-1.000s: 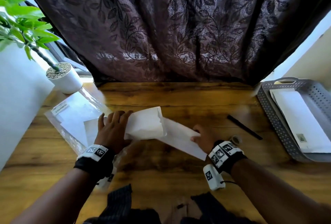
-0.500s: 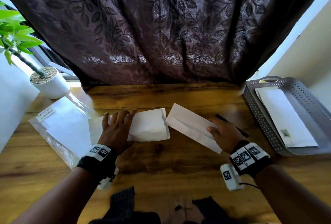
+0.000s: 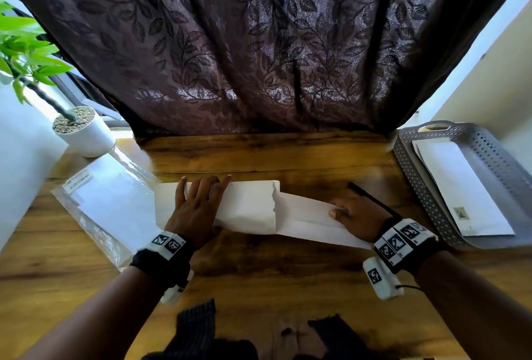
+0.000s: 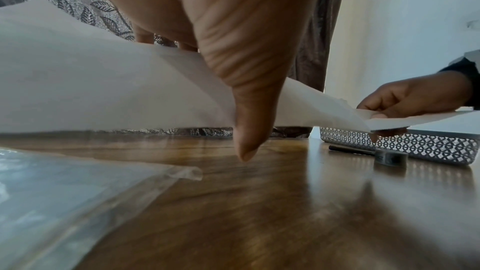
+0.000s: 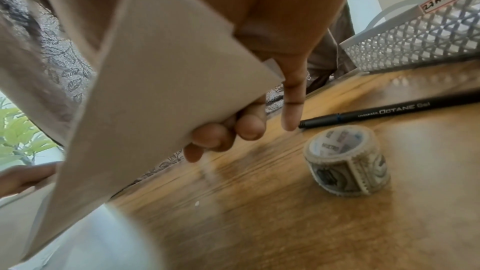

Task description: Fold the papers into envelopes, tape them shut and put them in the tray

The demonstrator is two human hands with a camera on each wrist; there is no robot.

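We held the folded paper (image 3: 305,220) in our right hand (image 3: 357,215), fingers curled beneath it and thumb on top, sliding its end into the envelope (image 3: 247,207); our left hand (image 3: 198,207) gripped that envelope above the table's (image 3: 288,279) middle; the tray (image 3: 417,187) sat at the right edge.

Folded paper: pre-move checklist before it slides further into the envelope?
1. Right hand grips the folded paper: ok.
2. Left hand holds the envelope: ok.
3. Paper's leading end inside the envelope mouth: ok in the head view.
4. Envelope lifted off the table: ok in the left wrist view.
5. Tape roll and pen near the right hand: ok.
6. Tray has room: ok, though it already holds an envelope.
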